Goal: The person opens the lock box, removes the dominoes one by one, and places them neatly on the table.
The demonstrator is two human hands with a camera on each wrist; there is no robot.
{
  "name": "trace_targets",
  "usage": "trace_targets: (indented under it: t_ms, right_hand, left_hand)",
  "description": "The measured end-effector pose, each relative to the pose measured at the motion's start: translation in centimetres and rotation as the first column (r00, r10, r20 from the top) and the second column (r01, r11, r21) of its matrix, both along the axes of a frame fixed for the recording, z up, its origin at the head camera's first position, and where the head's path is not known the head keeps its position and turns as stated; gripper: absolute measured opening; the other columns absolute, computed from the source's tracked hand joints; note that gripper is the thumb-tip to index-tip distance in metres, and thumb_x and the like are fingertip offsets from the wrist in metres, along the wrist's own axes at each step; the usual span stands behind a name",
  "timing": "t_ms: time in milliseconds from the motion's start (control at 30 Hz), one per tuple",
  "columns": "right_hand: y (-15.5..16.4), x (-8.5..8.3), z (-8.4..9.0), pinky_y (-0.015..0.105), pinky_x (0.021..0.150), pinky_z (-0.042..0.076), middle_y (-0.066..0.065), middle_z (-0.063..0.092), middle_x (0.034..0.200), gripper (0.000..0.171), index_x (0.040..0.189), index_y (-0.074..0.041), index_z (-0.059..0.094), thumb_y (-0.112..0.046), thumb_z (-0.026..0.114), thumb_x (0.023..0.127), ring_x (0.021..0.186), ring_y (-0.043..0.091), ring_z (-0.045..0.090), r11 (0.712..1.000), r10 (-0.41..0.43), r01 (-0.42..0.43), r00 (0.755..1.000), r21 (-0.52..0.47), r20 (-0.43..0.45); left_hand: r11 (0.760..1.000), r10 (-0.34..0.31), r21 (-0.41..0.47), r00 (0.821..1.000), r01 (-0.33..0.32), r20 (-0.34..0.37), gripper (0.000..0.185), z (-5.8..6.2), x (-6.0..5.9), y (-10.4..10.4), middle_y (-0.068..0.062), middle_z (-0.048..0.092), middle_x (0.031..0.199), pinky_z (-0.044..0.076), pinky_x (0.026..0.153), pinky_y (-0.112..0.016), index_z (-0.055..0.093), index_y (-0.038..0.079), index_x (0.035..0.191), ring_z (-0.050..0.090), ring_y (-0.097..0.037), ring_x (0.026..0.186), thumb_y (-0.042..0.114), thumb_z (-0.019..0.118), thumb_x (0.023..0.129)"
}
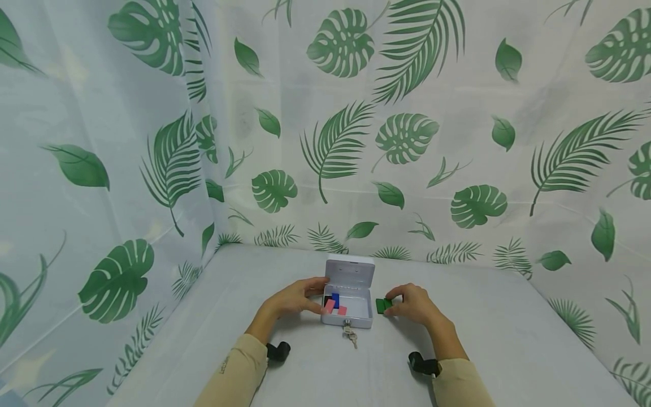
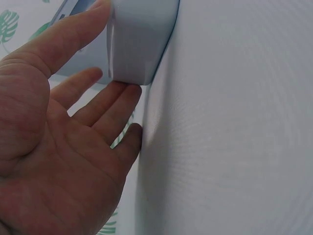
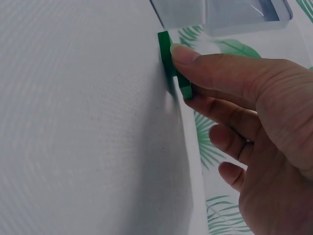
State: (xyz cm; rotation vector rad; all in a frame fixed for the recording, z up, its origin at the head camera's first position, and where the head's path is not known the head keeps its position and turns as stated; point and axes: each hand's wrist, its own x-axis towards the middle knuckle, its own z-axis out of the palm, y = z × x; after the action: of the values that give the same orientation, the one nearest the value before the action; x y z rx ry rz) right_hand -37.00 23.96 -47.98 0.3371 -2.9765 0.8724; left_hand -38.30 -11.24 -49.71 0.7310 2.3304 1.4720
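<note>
A small white cash box (image 1: 347,321) stands on the table with its lid (image 1: 350,271) raised. Pink blocks (image 1: 329,306), a blue block (image 1: 335,300) and a dark block lie inside, mostly in its left part. My left hand (image 1: 294,297) is at the box's left side, fingers extended; its thumb and fingertips touch the box in the left wrist view. Just right of the box are two flat green blocks (image 1: 380,306), side by side. My right hand (image 1: 414,303) pinches the nearer green block (image 3: 184,87) between thumb and fingers, low over the table.
Keys (image 1: 351,336) hang from the lock on the box's front. White cloth covers the table (image 1: 325,373). Leaf-printed curtains (image 1: 335,141) stand behind and to the left. A black wrist mount (image 1: 278,351) sits on each forearm.
</note>
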Motion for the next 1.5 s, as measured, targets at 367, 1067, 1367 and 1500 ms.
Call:
trace_targets:
  t_ms: [367,1067,1367,1500]
  right_hand:
    - [0.19,0.11,-0.12,0.032,0.067,0.045,0.008,0.074,0.112,0.039,0.110,-0.010,0.081,-0.021,0.094,0.074,0.085,0.020,0.056,1.000,0.016,-0.016,1.000,0.002,0.000]
    - [0.14,-0.03,-0.42,0.033,0.067,0.046,0.006,0.070,0.103,0.044,0.113,-0.009,0.080,-0.020,0.094,0.074,0.087,0.020,0.056,1.000,-0.004,0.004,1.000,0.000,0.021]
    - [0.08,-0.06,-0.24,0.032,0.066,0.045,0.006,0.070,0.102,0.049,0.117,-0.009,0.078,-0.025,0.095,0.074,0.086,0.020,0.056,1.000,-0.009,0.009,1.000,0.006,0.021]
    - [-0.05,-0.16,0.16,0.033,0.065,0.044,0.006,0.071,0.101,0.046,0.118,-0.010,0.078,-0.025,0.092,0.077,0.086,0.021,0.055,1.000,-0.002,0.002,1.000,0.021,-0.008]
  left_hand:
    - [1.000,0.003,0.000,1.000,-0.003,0.004,0.088,-0.10,-0.04,0.05,-0.003,0.045,0.164,0.028,0.125,-0.060,0.043,0.019,0.160,0.042,-0.030,0.152,0.025,0.087,0.084]
    - [1.000,-0.002,0.020,1.000,0.002,0.015,0.088,0.37,0.31,0.11,-0.006,0.045,0.163,0.027,0.126,-0.057,0.043,0.016,0.160,0.042,-0.030,0.152,0.021,0.088,0.084]
    - [1.000,0.008,0.016,1.000,-0.008,0.026,0.088,0.45,0.37,0.11,-0.005,0.045,0.164,0.027,0.126,-0.059,0.043,0.017,0.160,0.042,-0.030,0.152,0.022,0.088,0.084]
    - [1.000,0.007,0.011,1.000,-0.007,0.021,0.087,0.35,0.17,0.13,-0.005,0.045,0.164,0.028,0.125,-0.060,0.043,0.018,0.160,0.042,-0.031,0.152,0.021,0.087,0.085]
